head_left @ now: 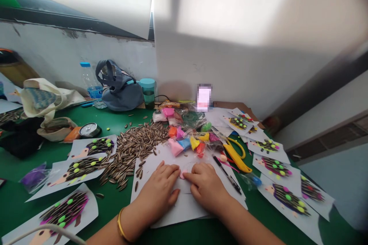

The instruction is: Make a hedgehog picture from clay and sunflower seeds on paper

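Observation:
A small flat piece of pink clay (183, 174) lies on white paper (172, 214) between my hands. My left hand (161, 183) rests on the sheet with its fingers stretched out, their tips beside the clay. From the other side, my right hand (209, 187) presses its index finger to the clay's edge, its other fingers curled in. Just beyond my hands are bagged lumps of coloured clay (185, 143). A black pen (227, 174) lies to the right of my right hand, near a small peach clay ball (223, 158).
Striped sunflower seeds (138, 141) form a large heap at left. Hedgehog pictures made with seeds and clay dots lie on the left (77, 170) and right (277, 166). Yellow-handled scissors (237, 157), a blue bag (122, 93), a teal-lidded cup (148, 92) and a blurred phone-like screen (204, 97) stand farther out.

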### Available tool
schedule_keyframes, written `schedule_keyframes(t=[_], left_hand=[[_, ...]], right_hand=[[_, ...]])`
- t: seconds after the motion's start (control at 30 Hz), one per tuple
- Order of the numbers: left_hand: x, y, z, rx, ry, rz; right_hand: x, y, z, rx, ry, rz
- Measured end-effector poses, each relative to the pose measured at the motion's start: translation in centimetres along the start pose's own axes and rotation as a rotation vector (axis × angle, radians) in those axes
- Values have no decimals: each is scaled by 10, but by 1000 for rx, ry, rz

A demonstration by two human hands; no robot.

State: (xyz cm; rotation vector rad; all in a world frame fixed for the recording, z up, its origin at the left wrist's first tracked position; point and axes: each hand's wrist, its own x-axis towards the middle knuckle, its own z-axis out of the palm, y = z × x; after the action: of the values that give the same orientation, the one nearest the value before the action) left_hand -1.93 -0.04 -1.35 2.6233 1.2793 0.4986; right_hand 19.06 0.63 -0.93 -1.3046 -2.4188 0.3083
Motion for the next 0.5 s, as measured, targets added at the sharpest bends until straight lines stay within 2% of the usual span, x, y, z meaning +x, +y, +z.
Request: schedule_keyframes(t=[0.5], left_hand=[[2,0,-2,-7,-36,-1]], right_hand=[[0,-4,3,-8,-15,-36]])
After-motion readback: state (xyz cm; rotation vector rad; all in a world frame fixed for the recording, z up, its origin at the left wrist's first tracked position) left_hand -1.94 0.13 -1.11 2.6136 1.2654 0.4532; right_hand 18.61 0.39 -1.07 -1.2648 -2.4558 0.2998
